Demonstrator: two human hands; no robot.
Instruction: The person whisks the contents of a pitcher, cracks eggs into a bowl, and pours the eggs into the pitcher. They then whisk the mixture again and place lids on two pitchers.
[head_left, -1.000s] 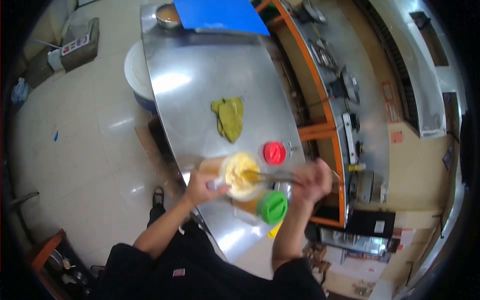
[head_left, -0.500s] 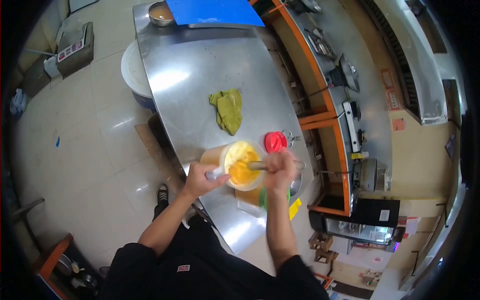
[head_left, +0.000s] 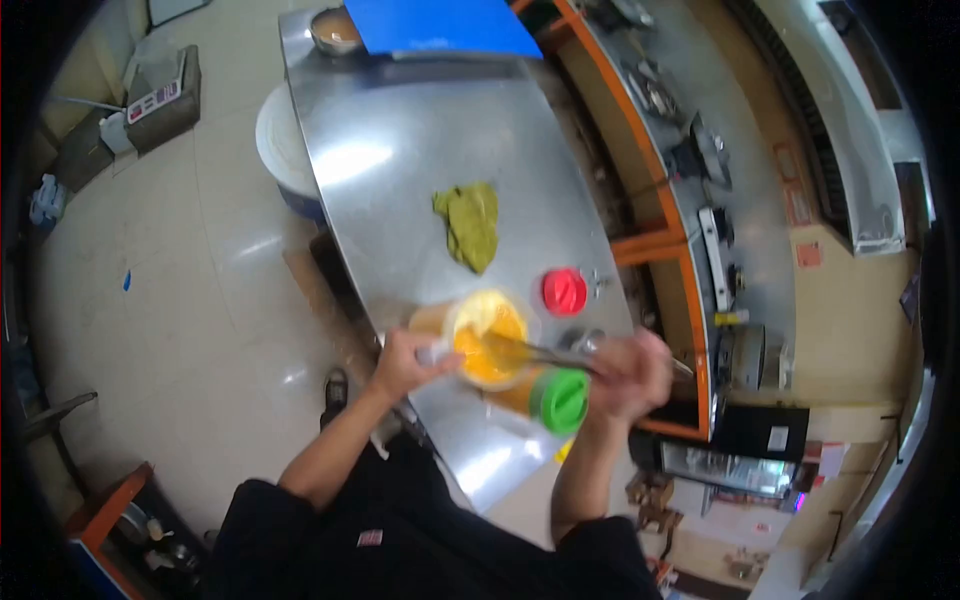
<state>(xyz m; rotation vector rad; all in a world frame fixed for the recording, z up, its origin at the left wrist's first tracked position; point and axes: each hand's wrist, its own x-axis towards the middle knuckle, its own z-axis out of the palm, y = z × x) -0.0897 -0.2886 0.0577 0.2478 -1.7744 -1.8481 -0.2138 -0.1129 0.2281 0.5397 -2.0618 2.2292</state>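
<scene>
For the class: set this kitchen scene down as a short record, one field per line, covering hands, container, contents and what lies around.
left hand: grips the handle side of the pitcher
right hand: holds a long metal utensil, blurred; its far end is in the pitcher
contents: yellow mixture, paler in one part
beside the pitcher: jar with green lid; red lid
cloth: olive green, crumpled on the metal table
far end of table: blue board; metal bowl with brownish contents
</scene>
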